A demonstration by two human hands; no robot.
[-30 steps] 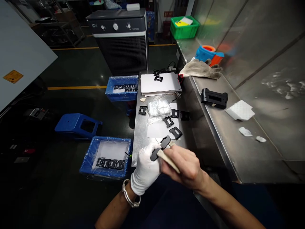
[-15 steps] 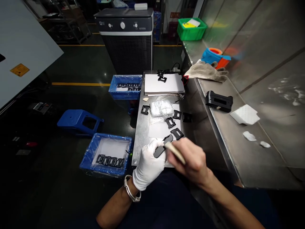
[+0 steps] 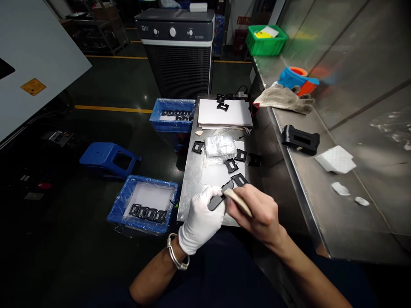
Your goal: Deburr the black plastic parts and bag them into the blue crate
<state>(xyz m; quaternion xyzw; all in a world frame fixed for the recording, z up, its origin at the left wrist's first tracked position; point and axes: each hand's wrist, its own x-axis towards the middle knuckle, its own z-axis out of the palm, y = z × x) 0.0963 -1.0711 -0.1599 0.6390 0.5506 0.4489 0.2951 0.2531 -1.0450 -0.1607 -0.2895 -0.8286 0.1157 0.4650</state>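
Left hand [image 3: 201, 221], black frame [image 3: 215, 203] (partly hidden)

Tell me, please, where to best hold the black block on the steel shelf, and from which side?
Probably pinch the block by its short ends with the fingers, from above: its long face has a rectangular opening, and both ends stand free on the shelf.

Black frame [image 3: 215, 202]: plastic, tilted, gripped in gloved left hand [image 3: 201, 220]
Pale stick [image 3: 238, 202]: flat, held in bare right hand [image 3: 257, 211], tip against the frame
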